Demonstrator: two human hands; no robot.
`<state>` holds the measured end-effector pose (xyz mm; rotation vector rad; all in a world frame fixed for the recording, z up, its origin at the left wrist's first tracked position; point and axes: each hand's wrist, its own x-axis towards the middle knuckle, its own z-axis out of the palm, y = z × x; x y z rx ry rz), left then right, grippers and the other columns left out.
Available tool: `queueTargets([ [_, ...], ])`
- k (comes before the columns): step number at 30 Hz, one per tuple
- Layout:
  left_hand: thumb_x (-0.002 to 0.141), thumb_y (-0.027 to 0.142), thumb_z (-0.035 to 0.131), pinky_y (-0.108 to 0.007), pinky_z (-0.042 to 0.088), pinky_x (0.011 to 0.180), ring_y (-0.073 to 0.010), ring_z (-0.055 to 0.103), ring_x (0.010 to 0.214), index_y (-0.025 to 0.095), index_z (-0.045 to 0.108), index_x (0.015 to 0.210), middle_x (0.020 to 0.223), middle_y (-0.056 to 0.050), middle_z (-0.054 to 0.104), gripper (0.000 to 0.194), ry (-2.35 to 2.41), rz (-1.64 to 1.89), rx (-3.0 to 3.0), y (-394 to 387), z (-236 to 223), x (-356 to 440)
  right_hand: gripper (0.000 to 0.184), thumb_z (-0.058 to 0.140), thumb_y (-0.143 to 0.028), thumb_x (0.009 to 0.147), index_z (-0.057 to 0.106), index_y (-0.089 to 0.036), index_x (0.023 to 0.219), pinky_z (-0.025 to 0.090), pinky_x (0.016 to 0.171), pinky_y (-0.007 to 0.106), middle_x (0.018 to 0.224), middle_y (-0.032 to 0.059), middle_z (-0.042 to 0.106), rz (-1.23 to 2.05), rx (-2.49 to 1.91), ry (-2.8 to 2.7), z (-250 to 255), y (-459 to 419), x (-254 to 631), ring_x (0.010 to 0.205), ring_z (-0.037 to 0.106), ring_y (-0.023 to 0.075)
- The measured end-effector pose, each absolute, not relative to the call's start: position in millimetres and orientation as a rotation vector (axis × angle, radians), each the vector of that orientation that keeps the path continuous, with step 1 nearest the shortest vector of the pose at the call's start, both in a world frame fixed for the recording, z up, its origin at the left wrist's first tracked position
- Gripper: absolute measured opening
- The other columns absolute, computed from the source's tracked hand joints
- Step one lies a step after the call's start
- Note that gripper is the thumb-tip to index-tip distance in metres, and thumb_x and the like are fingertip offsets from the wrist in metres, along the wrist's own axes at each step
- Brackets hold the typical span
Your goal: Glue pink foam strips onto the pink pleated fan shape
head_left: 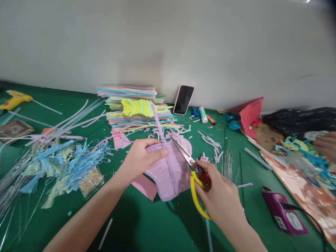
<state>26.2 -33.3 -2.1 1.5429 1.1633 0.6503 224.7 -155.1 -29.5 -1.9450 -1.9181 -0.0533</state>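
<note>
My left hand (140, 157) grips the upper left edge of a lilac fan-shaped paper piece (170, 175) with a long stem sticking up, held just above the green table (147, 224). My right hand (220, 197) is closed round the yellow and red handles of a pair of scissors (193, 168). The metal blades point up and left across the top of the lilac piece.
A stack of coloured paper strips (133, 105) and a leaning phone (183, 99) stand by the wall. Blue and pale fringed pieces (60, 164) lie left, a yellow glue gun (14, 99) far left. A purple device (283, 211) and another person's hand (325, 145) are at right.
</note>
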Motion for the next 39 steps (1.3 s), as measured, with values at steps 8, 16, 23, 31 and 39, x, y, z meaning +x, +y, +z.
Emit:
queueTargets([
  [8, 0.074, 0.046, 0.07, -0.027, 0.045, 0.069, -0.0223, 0.065, 0.082, 0.016, 0.073, 0.088, 0.088, -0.002, 0.073, 0.033, 1.134, 0.647, 1.553, -35, -5, 26, 0.025, 0.049, -0.028, 0.086, 0.054, -0.018, 0.109, 0.045, 0.049, 0.023, 0.076, 0.0021, 0.068, -0.057, -1.878, -1.975, -26, -151, 221, 0.055, 0.062, 0.0145],
  [16, 0.074, 0.045, 0.069, -0.027, 0.045, 0.065, -0.0221, 0.064, 0.078, 0.015, 0.072, 0.086, 0.085, -0.003, 0.073, 0.032, 1.151, 0.629, 1.557, -36, -6, 28, 0.02, 0.049, -0.028, 0.084, 0.06, -0.02, 0.1, 0.04, 0.053, 0.024, 0.082, 0.0053, 0.069, -0.369, -1.925, -2.153, -17, -144, 220, 0.075, 0.065, 0.0193],
  [23, 0.073, 0.046, 0.068, -0.027, 0.044, 0.064, -0.0215, 0.063, 0.077, 0.015, 0.072, 0.085, 0.084, -0.003, 0.071, 0.033, 1.158, 0.623, 1.548, -36, -11, 29, 0.02, 0.045, -0.016, 0.079, 0.062, -0.017, 0.089, 0.03, 0.047, 0.026, 0.067, 0.0048, 0.066, -0.449, -1.88, -2.293, -25, -137, 225, 0.056, 0.059, 0.0163],
  [31, 0.072, 0.045, 0.068, -0.026, 0.042, 0.062, -0.0184, 0.06, 0.071, 0.015, 0.071, 0.083, 0.078, -0.002, 0.068, 0.032, 1.117, 0.634, 1.49, -37, -15, 31, 0.018, 0.045, -0.019, 0.077, 0.063, -0.018, 0.081, 0.022, 0.043, 0.025, 0.054, 0.0007, 0.064, -0.426, -1.854, -2.263, -27, -136, 231, 0.039, 0.051, 0.0123],
  [39, 0.07, 0.041, 0.072, -0.029, 0.048, 0.073, -0.023, 0.064, 0.086, 0.017, 0.069, 0.093, 0.095, -0.005, 0.072, 0.034, 1.079, 0.686, 1.474, -28, -18, 23, 0.033, 0.047, -0.05, 0.089, 0.06, -0.02, 0.09, 0.032, 0.041, 0.021, 0.048, -0.0023, 0.058, -0.303, -2.041, -1.924, -17, -153, 235, 0.037, 0.055, 0.0143],
])
